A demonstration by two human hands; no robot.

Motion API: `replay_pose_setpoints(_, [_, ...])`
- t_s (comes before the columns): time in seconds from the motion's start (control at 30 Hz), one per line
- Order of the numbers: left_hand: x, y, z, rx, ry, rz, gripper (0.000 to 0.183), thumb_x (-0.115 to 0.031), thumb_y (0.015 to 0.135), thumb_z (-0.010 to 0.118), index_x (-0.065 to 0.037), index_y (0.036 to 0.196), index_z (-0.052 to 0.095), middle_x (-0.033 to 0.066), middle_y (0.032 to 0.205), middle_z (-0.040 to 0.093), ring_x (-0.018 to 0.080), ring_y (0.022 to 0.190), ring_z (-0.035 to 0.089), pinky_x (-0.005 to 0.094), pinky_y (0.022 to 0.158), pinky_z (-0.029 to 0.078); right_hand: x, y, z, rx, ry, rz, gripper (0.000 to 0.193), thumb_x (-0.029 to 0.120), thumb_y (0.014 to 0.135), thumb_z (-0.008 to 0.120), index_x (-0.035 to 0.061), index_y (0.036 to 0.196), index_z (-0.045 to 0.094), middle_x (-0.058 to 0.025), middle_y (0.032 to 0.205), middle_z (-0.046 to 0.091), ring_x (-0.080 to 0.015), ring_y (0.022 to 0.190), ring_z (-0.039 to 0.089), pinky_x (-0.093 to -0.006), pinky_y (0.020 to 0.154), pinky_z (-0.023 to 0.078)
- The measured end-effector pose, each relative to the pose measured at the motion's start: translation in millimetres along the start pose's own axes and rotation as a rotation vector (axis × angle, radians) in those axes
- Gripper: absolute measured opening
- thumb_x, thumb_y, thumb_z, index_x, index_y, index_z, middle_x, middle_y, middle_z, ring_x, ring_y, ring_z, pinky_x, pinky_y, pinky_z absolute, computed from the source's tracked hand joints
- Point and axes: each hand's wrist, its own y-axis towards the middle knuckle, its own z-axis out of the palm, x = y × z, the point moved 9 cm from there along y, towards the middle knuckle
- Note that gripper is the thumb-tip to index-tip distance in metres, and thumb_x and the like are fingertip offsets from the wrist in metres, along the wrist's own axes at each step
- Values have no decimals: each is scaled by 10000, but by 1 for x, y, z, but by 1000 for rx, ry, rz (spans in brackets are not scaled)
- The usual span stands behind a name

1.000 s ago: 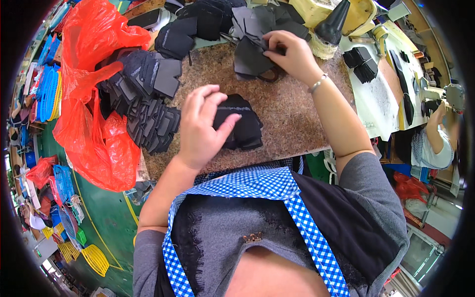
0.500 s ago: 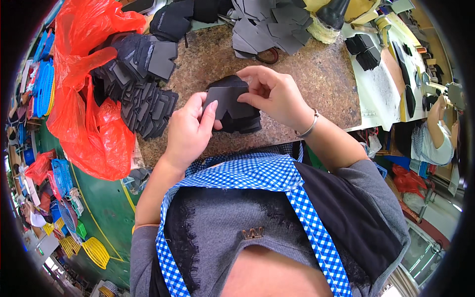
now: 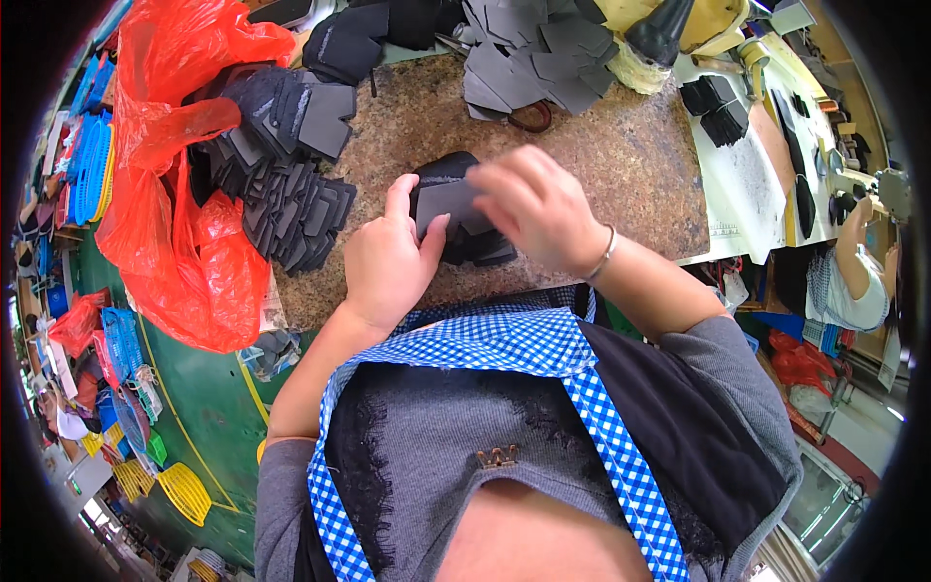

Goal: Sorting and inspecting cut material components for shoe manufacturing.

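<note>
Over the middle of the stone slab, my left hand (image 3: 383, 260) pinches the left edge of a flat dark grey notched piece (image 3: 446, 205), thumb on top. A stack of black fabric pieces (image 3: 450, 167) lies beneath and shows past its far and near edges. My right hand (image 3: 543, 211) hovers over the right side of the piece; motion smears its fingers, so its grip does not show. Left of my left hand is a heap of overlapping dark grey and black pieces (image 3: 296, 215).
A red plastic bag (image 3: 145, 223) bulges along the slab's left side. Grey cut pieces (image 3: 543, 60) spread across the far edge, with a reddish-brown loop handle (image 3: 531, 118) poking out. A tied black bundle (image 3: 716, 109) rests on white paper (image 3: 742, 189) at right. Another person's arm (image 3: 853, 247) shows far right.
My right hand has changed from a pinch at the piece's right edge to a blurred sweep above it. My left hand has shifted slightly right, its index finger now straighter along the piece's edge.
</note>
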Motion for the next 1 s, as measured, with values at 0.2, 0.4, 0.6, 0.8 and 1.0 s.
replay_pose_setpoints(0.2, [-3, 38, -38, -64, 116, 75, 474, -400, 790, 751, -44, 1077, 629, 126, 688, 646, 304, 650, 655, 415, 614, 509, 13, -4, 8, 148, 111, -156, 294, 51, 704, 698, 30, 994, 648, -107, 980, 633, -281, 856, 633, -372, 730, 525])
replay_pose_setpoints(0.4, [46, 166, -100, -582, 324, 36, 401, -397, 801, 731, -60, 1006, 664, 130, 996, 677, 317, 962, 648, 428, 805, 516, -1, 16, -14, -60, 237, -8, 174, -24, 735, 727, 24, 885, 655, -98, 856, 653, -244, 745, 645, -337, 632, 529])
replay_pose_setpoints(0.6, [81, 208, -74, -153, 421, -251, 442, -421, 785, 755, -105, 1078, 657, 118, 1134, 652, 312, 1075, 631, 468, 881, 494, -82, 39, -70, -327, -135, 101, 78, 87, 783, 707, 89, 854, 674, -63, 815, 673, -255, 755, 656, -350, 668, 542])
replay_pose_setpoints(0.8, [64, 204, -85, -378, 521, -232, 585, -414, 744, 799, -62, 1173, 615, 182, 1219, 594, 338, 1165, 570, 447, 941, 483, -200, 61, -58, 144, -324, 175, 422, 216, 757, 753, 74, 1136, 635, -134, 1141, 644, -301, 1061, 618, -392, 906, 503])
replay_pose_setpoints(1.0, [96, 220, -92, -296, 444, -319, 592, -491, 739, 784, -56, 1116, 649, 192, 1086, 674, 351, 1023, 653, 447, 873, 515, -192, 51, -34, 323, -285, 417, 390, 237, 673, 826, 33, 945, 637, -134, 956, 652, -321, 919, 634, -401, 794, 512])
